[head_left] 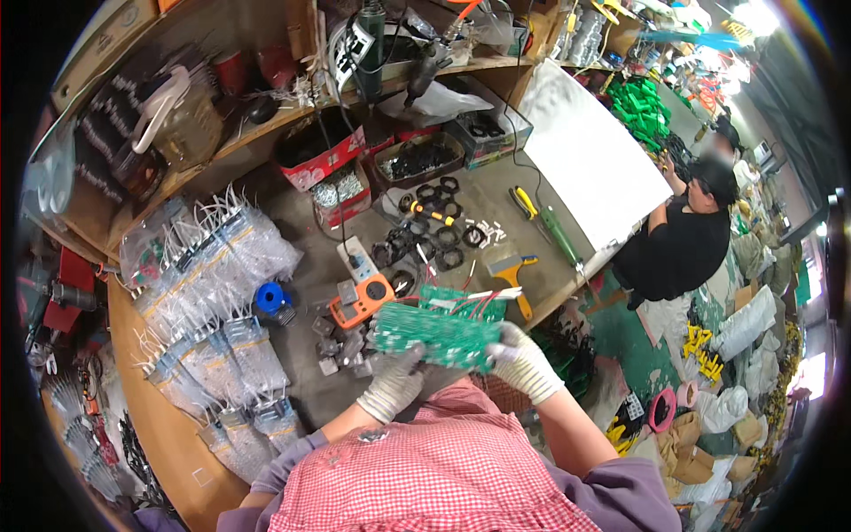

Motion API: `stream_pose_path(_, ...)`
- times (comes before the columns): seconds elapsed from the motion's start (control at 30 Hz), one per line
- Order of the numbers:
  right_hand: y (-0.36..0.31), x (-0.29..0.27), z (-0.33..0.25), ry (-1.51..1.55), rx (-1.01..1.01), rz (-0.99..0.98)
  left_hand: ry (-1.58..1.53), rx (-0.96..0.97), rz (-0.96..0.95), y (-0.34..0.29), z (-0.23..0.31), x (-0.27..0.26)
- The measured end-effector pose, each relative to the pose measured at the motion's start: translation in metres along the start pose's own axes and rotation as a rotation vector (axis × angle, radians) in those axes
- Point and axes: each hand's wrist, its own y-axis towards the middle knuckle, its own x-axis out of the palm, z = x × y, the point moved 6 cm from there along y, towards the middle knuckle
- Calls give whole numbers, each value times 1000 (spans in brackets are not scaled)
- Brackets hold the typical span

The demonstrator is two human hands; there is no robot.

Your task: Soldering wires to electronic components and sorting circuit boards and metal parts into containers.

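Note:
A green circuit board panel (434, 335), slightly blurred, is held level in front of my apron between both gloved hands. My left hand (394, 387) grips its near left corner, and my right hand (525, 363) closes around the right end. Just beyond lies another green board (463, 300), partly covered by the held one, with red and white wires across it. To the left of the boards sits an orange multimeter (362, 300), with small grey metal blocks (341, 346) close to my left hand. A yellow-and-blue scraper (512, 277) lies beyond my right hand.
Wrapped bundles with white wires (217, 266) are stacked on the left, beside a blue roll (273, 301). Black rings (434, 235), yellow-handled pliers (523, 202) and a green screwdriver (560, 235) lie farther back. Boxes of parts (418, 161) stand below a shelf. A co-worker (683, 235) is at right.

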Motion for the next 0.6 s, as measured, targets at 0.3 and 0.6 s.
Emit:
stream_pose_path(0.3, 300, -106, -217, -2118, -219, 418, 31, 273, 199, 63, 29, 15)
stream_pose_path(0.6, 265, -76, -235, -2030, -634, 128, -29, 686, 424, 7, 70, 46)
